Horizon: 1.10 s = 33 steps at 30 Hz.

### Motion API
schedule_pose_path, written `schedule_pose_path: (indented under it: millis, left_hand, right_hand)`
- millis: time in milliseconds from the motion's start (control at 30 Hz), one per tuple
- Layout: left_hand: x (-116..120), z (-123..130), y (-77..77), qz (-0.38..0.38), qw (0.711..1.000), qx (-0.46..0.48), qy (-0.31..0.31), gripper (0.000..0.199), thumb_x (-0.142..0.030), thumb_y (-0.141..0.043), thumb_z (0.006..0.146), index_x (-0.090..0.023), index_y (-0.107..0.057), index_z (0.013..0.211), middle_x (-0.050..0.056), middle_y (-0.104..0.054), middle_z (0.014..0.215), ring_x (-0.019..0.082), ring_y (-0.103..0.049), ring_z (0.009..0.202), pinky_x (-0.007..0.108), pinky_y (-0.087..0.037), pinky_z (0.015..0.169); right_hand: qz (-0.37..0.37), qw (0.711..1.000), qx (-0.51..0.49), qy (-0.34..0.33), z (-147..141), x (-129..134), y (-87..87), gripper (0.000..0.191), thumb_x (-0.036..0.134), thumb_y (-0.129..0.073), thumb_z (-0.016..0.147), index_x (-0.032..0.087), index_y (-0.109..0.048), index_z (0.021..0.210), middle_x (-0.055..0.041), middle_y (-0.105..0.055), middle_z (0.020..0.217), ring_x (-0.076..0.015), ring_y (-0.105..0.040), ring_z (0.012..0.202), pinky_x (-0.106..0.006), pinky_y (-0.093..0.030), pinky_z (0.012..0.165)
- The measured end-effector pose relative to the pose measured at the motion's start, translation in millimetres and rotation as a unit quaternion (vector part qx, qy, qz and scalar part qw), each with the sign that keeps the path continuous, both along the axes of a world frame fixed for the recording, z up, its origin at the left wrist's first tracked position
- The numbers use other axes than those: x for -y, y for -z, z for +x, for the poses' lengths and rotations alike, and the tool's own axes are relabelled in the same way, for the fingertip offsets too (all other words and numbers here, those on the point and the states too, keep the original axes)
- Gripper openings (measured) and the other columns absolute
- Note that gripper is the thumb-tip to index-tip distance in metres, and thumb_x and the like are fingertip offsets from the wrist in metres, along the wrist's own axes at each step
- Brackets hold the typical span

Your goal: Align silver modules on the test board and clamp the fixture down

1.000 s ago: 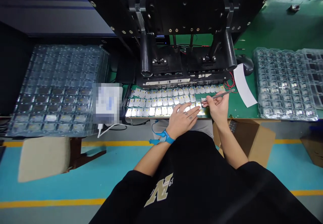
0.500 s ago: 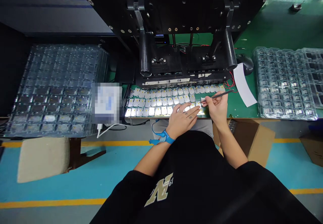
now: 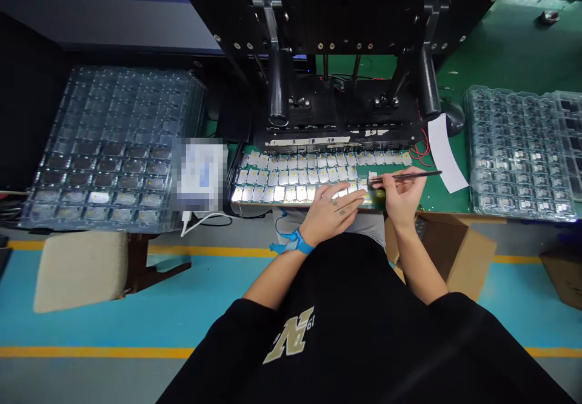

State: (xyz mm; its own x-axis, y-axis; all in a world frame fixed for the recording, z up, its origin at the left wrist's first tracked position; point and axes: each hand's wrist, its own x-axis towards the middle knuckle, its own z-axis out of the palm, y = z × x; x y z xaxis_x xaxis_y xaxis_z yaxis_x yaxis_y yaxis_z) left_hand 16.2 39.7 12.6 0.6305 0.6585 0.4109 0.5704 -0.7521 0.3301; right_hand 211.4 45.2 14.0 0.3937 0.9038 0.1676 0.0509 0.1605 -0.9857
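Observation:
Rows of small silvery modules [image 3: 284, 177] with yellow dots line the front of the green bench. My left hand [image 3: 334, 208] lies over the right end of the nearest row, fingers stretched out, touching modules there. A blue wrist strap [image 3: 294, 242] circles that wrist. In my right hand [image 3: 402, 196] dark tweezers [image 3: 416, 176] are pinched between thumb and fingers, pointing left. Their tip is at a small white piece [image 3: 373, 176] just right of the rows; whether they grip it I cannot tell.
A black fixture with two lever handles [image 3: 278, 88] stands behind the rows. Stacked clear trays [image 3: 122, 125] sit left, more trays [image 3: 513, 149] right. A paper strip [image 3: 445, 152], red wires [image 3: 425, 149] and a mouse [image 3: 453, 117] lie right. Below is a cardboard box [image 3: 468, 246].
My right hand has moved slightly right, and the tweezers now lie more level. My left hand stays over the nearest row. The whole view has shifted a little.

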Motion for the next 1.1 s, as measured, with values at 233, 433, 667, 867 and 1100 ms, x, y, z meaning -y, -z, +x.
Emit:
schedule_pose_path:
  millis: [233, 433, 667, 867, 1100]
  left_hand:
    - [11, -39, -0.5, 0.002, 0.998, 0.036, -0.048, 0.02, -0.022, -0.059, 0.094, -0.026, -0.072, 0.109, -0.001, -0.077, 0.111, 0.022, -0.059, 0.102, 0.041, -0.039, 0.088]
    - [14, -36, 10.4, 0.011, 0.999, 0.007, -0.05, 0.02, -0.026, -0.061, 0.095, -0.027, -0.072, 0.111, -0.003, -0.076, 0.114, 0.021, -0.059, 0.101, 0.04, -0.036, 0.085]
    - [15, -36, 11.7, -0.026, 0.998, -0.003, -0.062, 0.022, -0.029, -0.058, 0.096, -0.029, -0.073, 0.112, -0.002, -0.076, 0.115, 0.021, -0.058, 0.104, 0.039, -0.036, 0.087]
    - [15, -35, 11.1, -0.025, 0.998, 0.004, -0.058, 0.021, -0.028, -0.058, 0.097, -0.029, -0.073, 0.112, -0.003, -0.076, 0.115, 0.02, -0.058, 0.103, 0.039, -0.037, 0.087]
    - [15, -35, 11.1, -0.023, 0.998, 0.003, -0.062, 0.021, -0.028, -0.058, 0.097, -0.029, -0.073, 0.112, -0.004, -0.076, 0.115, 0.02, -0.057, 0.103, 0.039, -0.038, 0.087]
  right_hand:
    - [-0.026, 0.997, 0.004, -0.072, -34, 32, 4.7, 0.036, 0.035, -0.069, 0.089, 0.027, -0.037, 0.101, 0.0051, -0.068, 0.081, -0.0148, -0.072, 0.067, -0.031, -0.063, 0.065]
    - [-0.031, 0.996, 0.029, -0.072, -35, 35, 19.5, 0.033, 0.03, -0.07, 0.089, 0.026, -0.04, 0.101, 0.0041, -0.069, 0.083, -0.014, -0.073, 0.069, -0.029, -0.062, 0.067]
    - [-0.044, 0.996, 0.042, -0.06, -37, 35, 15.2, 0.034, 0.037, -0.069, 0.089, 0.026, -0.039, 0.1, 0.0035, -0.069, 0.081, -0.0155, -0.072, 0.069, -0.032, -0.063, 0.067]
    - [-0.045, 0.996, 0.053, -0.059, -39, 35, 14.7, 0.033, 0.036, -0.07, 0.089, 0.026, -0.04, 0.1, 0.0019, -0.07, 0.084, -0.0163, -0.073, 0.071, -0.033, -0.063, 0.067]
    - [-0.045, 0.996, 0.043, -0.056, -39, 34, 14.6, 0.033, 0.034, -0.069, 0.089, 0.026, -0.038, 0.099, 0.0034, -0.069, 0.079, -0.0162, -0.072, 0.066, -0.033, -0.062, 0.064]
